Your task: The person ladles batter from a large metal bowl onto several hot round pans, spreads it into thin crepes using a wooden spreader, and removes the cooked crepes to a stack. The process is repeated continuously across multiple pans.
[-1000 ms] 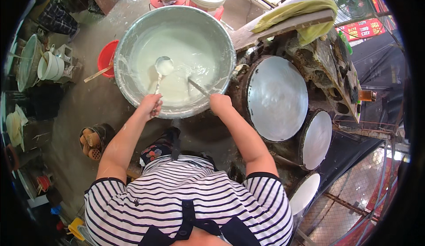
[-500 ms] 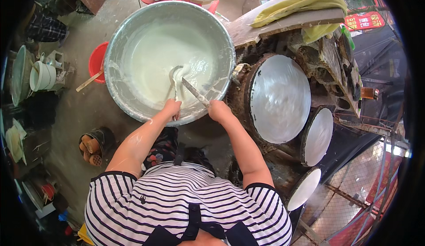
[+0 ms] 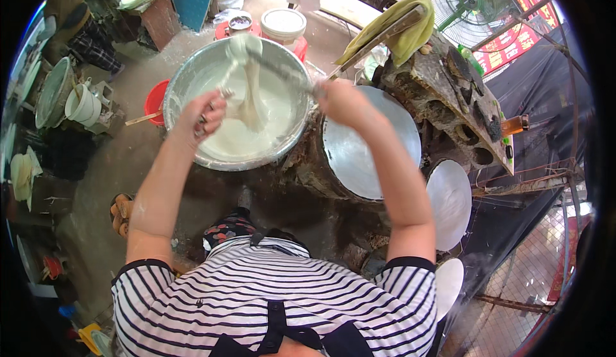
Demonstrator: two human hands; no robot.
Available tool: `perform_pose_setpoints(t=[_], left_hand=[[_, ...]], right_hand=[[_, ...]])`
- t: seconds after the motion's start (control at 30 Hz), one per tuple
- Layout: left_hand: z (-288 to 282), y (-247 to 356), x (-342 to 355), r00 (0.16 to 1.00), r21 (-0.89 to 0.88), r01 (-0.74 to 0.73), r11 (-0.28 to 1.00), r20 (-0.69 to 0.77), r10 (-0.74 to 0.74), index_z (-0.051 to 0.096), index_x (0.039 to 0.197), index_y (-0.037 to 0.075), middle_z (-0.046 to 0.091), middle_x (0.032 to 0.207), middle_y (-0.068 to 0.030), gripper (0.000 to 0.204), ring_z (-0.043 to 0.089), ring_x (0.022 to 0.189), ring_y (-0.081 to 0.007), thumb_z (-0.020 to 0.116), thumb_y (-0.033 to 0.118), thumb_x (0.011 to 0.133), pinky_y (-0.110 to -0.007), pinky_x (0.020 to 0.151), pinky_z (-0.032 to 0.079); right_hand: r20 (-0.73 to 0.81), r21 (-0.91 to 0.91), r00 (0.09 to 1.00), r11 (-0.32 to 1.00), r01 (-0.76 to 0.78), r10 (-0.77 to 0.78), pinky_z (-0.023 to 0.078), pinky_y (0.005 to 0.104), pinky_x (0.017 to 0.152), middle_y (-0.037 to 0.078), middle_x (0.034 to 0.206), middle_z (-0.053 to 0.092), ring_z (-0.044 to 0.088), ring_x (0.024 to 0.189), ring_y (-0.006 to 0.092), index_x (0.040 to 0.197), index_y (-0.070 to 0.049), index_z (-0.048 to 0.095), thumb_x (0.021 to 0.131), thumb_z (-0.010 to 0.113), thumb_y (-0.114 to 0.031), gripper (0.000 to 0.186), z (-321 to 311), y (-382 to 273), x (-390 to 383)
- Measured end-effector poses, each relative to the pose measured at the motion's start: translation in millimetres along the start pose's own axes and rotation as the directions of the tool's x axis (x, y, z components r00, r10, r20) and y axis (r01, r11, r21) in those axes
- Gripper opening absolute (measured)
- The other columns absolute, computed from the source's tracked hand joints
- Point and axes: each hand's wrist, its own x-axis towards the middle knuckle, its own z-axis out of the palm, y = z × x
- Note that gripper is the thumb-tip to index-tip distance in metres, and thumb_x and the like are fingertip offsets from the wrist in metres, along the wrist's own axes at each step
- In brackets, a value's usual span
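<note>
At the far left we see a wide round basin (image 3: 54, 94) and, just beside it, a white bucket (image 3: 83, 105). Nearer to us, a few perforated orange-brown cylinders (image 3: 120, 212) show beside the left forearm. Next comes a red tub (image 3: 156, 99), with a wooden stick (image 3: 142, 119) reaching out over its edge.

Then we come to the left hand (image 3: 206, 114), its fingers closed around the handle of a ladle (image 3: 244, 45). The ladle's bowl is blurred and raised near the far rim of the large metal vat (image 3: 240, 165). A thick strand hangs below it into the white batter (image 3: 279, 103) that lies inside the vat. Beyond the vat we find a small metal pot (image 3: 239, 23) on a red stool, and to its right a lidded white pail (image 3: 283, 24).

Further right, we see the right hand (image 3: 343, 102) clamped on the near end of a long flat scraper (image 3: 282, 71). The scraper slants up and left over the vat, its tip overlapping the ladle in our view; we cannot tell whether the two touch.

Partly behind the right forearm lies a large round silvery griddle (image 3: 369, 148). Above it, a yellow cloth (image 3: 410, 39) drapes over a board. Rightmost, we see a smaller pale disc (image 3: 450, 206) and, high up, a caged fan (image 3: 459, 4).
</note>
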Motion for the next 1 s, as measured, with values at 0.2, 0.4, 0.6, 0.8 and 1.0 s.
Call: perform_pose_setpoints(t=[0.2,0.4,0.6,0.8,1.0], left_hand=[[102,79,-83,0.919,0.185,-0.378,0.907,-0.046,0.392,0.047,0.087,0.005,0.043,0.059,0.0036,0.019,0.033,0.035,-0.0017,0.047,0.022,0.094,-0.017,0.026,0.027],[71,50,-81,0.957,-0.034,-0.274,0.961,-0.103,0.27,0.043,0.076,0.008,0.04,0.058,0.003,0.022,0.035,0.039,-0.0038,0.045,0.02,0.094,-0.018,0.03,0.028],[-8,-21,-35,0.984,-0.562,0.177,0.808,0.107,-0.141,0.04,0.074,0.007,0.038,0.059,0.0029,0.025,0.034,0.039,-0.0047,0.043,0.02,0.095,-0.019,0.03,0.028],[34,-22,-51,0.952,-0.399,0.267,0.877,0.252,-0.175,0.041,0.076,0.005,0.038,0.058,0.0001,0.026,0.035,0.039,-0.0065,0.039,0.021,0.096,-0.02,0.027,0.029],[142,20,-70,0.938,-0.428,0.164,0.889,0.346,-0.006,0.039,0.078,0.003,0.038,0.063,-0.0023,0.026,0.038,0.041,-0.0085,0.035,0.021,0.097,-0.022,0.028,0.032]], right_hand=[[-0.473,-0.452,0.794,0.879,0.154,-0.382,0.05,0.0396,0.058,0.015,0.073,0.064,0.064,0.063,0.0252,0.113,-0.016,0.06,0.087,0.054,-0.025,0.028,-158,-34,-54],[-0.403,-0.746,0.801,0.666,-0.007,-0.444,0.051,0.032,0.052,0.008,0.079,0.062,0.066,0.066,0.0205,0.122,-0.019,0.048,0.084,0.049,-0.008,0.039,-129,-15,-64],[-0.597,-0.468,0.695,0.878,0.105,-0.401,0.051,0.0352,0.054,0.009,0.079,0.064,0.065,0.064,0.0253,0.116,-0.015,0.055,0.084,0.054,-0.013,0.032,-72,13,-81],[-0.694,0.365,0.707,0.912,0.185,0.134,0.045,0.0323,0.045,0.007,0.064,0.057,0.058,0.051,0.0191,0.108,-0.008,0.056,0.088,0.054,-0.014,0.021,38,73,-137],[0.121,0.985,0.869,0.053,-0.166,0.479,0.036,0.0217,0.038,0.001,0.061,0.051,0.044,0.042,0.0085,0.105,-0.004,0.051,0.09,0.051,-0.013,0.018,112,79,-218]])
